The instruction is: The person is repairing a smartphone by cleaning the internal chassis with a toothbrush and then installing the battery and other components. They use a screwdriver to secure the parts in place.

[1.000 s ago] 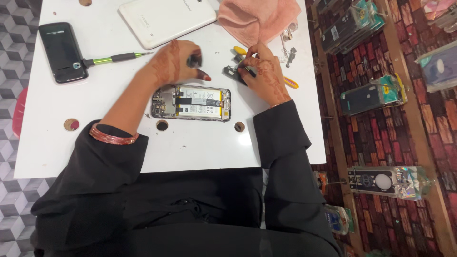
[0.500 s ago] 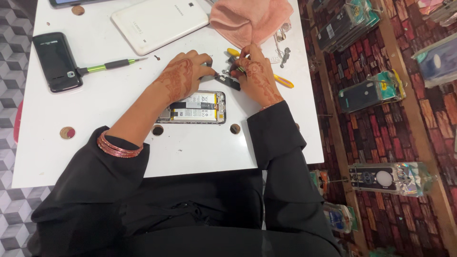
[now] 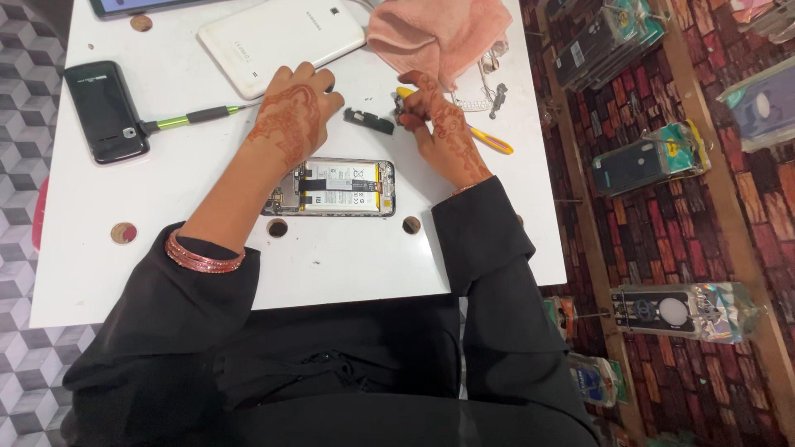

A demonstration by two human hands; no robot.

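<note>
Above the opened phone (image 3: 331, 187), left hand (image 3: 291, 116) rests loosely spread on table (image 3: 166, 248); right hand (image 3: 439, 124) fingertips pinch sm. part, unclear what.

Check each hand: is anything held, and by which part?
Right hand pinches a small dark part at its fingertips; exact grip unclear. Left hand rests on the table, holding nothing visible.

Opened phone (image 3: 331, 188) lies between hands, on table (image 3: 99, 240).
</note>
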